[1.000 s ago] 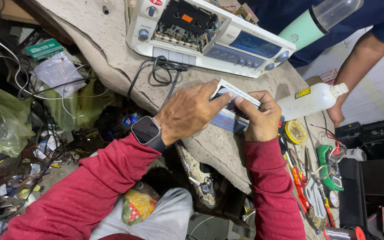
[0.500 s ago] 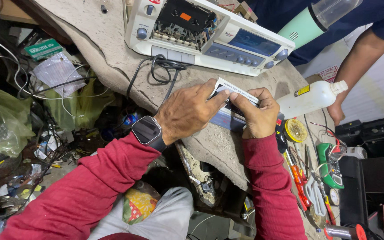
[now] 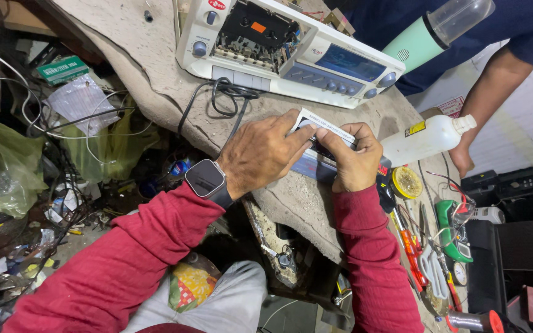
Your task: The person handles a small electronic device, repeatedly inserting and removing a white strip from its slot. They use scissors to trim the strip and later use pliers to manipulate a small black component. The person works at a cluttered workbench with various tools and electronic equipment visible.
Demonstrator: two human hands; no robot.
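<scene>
Presently, item one: left hand [image 3: 260, 154], red sleeve, square dark watch [image 3: 205, 179] at the wrist, laid palm-down on the grey workbench [image 3: 155, 74], fingers stretched rightward and pressed together over the near end of a small flat panel [image 3: 319, 132], white along its upper edge with a dark face below.

Item two: right hand [image 3: 353, 161], red sleeve, curled into a loose fist, fingertips closed on the far end of the same panel. Both hands clamp the panel between them; their fingertips nearly touch above it.

Item three: the panel lies at the middle of the bench, tilted slightly, just in front of a white cassette player [image 3: 291, 52] with its tape bay uncovered. A black cord [image 3: 232, 98] loops between player and left hand.

Edges and room: bench front edge runs just under both wrists, dropping to a cluttered floor on the left with green plastic bags [image 3: 7, 166] and loose wires. Right of the right hand, close by: a white plastic bottle [image 3: 427, 137] lying on its side, a round yellow tin [image 3: 407, 182], red-handled screwdrivers [image 3: 409, 246], and a green tool [image 3: 451, 231]. Another person's hand [image 3: 462, 157] rests beside the bottle. Open bench surface remains mainly left of the left hand.
</scene>
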